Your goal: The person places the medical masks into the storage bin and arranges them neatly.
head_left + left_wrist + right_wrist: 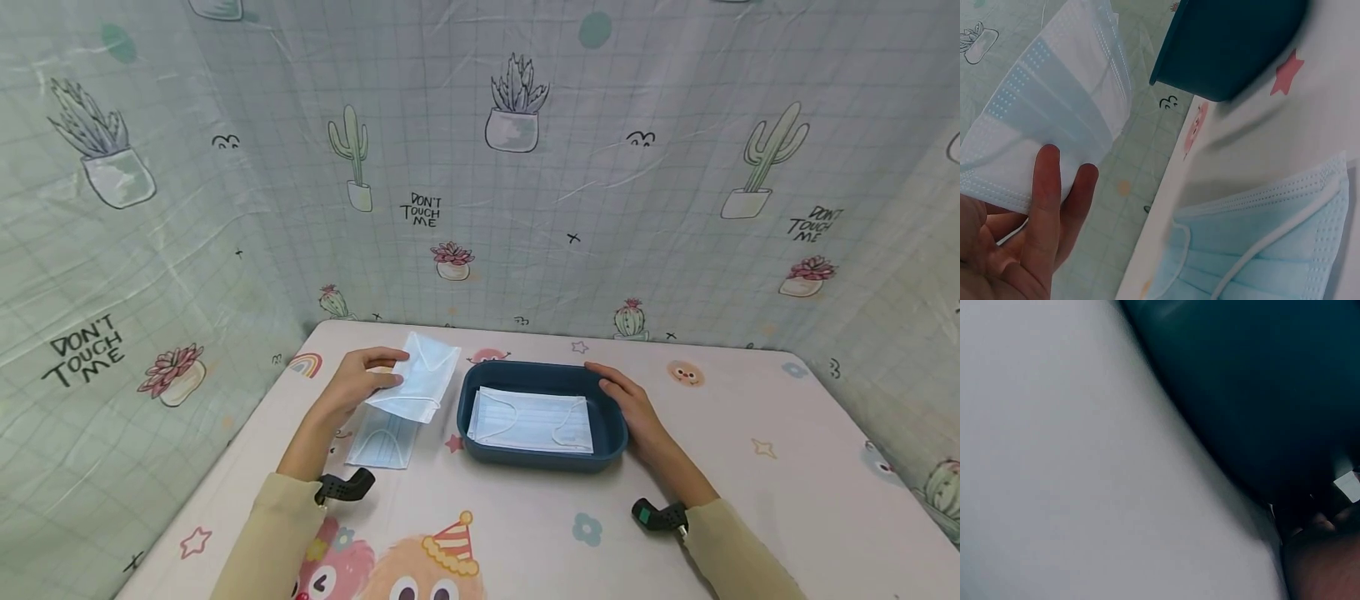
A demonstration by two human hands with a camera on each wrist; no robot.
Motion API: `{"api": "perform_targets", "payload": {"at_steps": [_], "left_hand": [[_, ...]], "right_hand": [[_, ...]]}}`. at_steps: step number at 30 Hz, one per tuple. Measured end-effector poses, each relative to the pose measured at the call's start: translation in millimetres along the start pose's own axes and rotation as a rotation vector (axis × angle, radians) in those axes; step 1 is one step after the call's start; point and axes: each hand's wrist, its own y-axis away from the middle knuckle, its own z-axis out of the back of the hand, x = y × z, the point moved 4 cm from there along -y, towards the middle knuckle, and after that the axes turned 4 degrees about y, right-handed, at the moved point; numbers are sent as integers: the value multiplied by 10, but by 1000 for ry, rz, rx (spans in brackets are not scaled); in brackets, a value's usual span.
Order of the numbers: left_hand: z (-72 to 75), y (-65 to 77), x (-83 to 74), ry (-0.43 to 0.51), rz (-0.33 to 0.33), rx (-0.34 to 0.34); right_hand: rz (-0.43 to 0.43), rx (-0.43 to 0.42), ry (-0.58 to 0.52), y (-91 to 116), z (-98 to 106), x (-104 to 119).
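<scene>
My left hand [358,382] pinches a light-blue disposable face mask [424,375] between thumb and fingers, held tilted above the table, left of the bin. Beneath it another face mask [382,439] lies on the table with its ear loop showing; in the left wrist view this lying mask [1260,244] is close by. A dark blue plastic bin [536,458] with rounded corners stands at the middle. Inside it, face masks [532,421] lie flat with their loops on top. My right hand [628,407] grips the bin's right side, fingers over the rim at the far corner.
The table [712,467] wears a pale cover printed with cartoon figures, stars and flowers. A plastic curtain [570,192] with potted-plant prints hangs close behind the table's far edge and along both sides.
</scene>
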Motion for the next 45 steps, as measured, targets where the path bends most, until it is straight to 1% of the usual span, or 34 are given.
{"api": "perform_targets", "payload": {"at_steps": [6,12,16,24,29,33,37,40,45], "left_hand": [[-63,-8,-21,-24,-2,17],[-109,-16,5,-16,12,43],[-140,-23,15,-12,0,53],[-211,-61,64,-32,12,69],[-228,-65,75,-36,-6,78],[-229,-68,80,-33,0,81],[-224,-68,78,-23,25,72],[-221,-66,71,-25,26,71],[-202,-58,40,-30,8,71]], "right_hand": [[8,3,2,-5,-2,1],[5,-2,-3,-3,-1,-1],[3,-1,3,-8,1,-6],[6,-1,9,-15,2,7],[2,-1,6,-7,2,-9],[3,-1,8,-7,-1,-11],[8,-1,9,-5,-5,-8],[13,0,8,-3,-7,-9],[24,4,0,-9,-6,-2]]}}
